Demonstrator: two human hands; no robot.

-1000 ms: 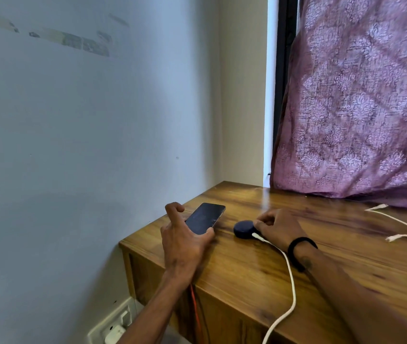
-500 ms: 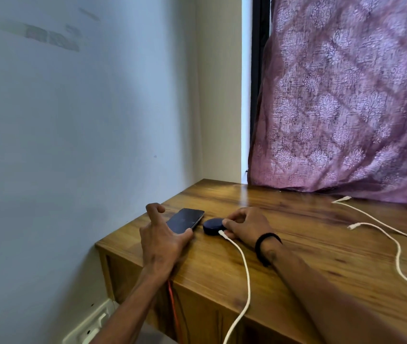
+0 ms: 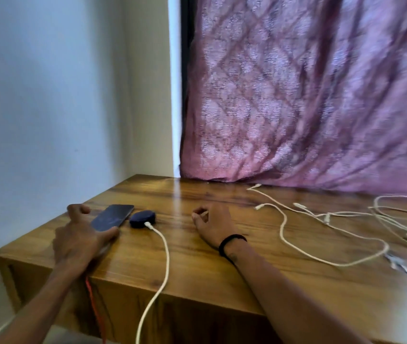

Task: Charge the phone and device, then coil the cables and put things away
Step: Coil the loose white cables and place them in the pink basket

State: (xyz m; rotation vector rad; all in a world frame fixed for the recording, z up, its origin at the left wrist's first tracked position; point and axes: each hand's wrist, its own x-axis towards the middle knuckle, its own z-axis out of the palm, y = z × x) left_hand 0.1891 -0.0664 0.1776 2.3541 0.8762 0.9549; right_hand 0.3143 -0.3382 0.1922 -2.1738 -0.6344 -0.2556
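A dark phone (image 3: pixel 114 216) lies face up near the left end of the wooden table (image 3: pixel 222 281). My left hand (image 3: pixel 80 234) grips its near end, thumb on the left side and fingers on the right. Just right of the phone sits a small round dark-blue device (image 3: pixel 143 218). A white cable (image 3: pixel 164 259) is plugged into it and runs over the table's front edge. My right hand (image 3: pixel 212 224) rests on the table to the right of the device, apart from it, fingers loosely curled and holding nothing.
Several loose white cables (image 3: pixel 283 229) sprawl across the right half of the table, tangled at the far right (image 3: pixel 396 219). A red cable (image 3: pixel 93 301) hangs down below my left wrist. A purple curtain (image 3: pixel 297 95) hangs behind the table; a wall stands on the left.
My right hand has let go of the blue device and moved right, away from it. The view has swung right and shows more cables. My left hand stays on the phone.
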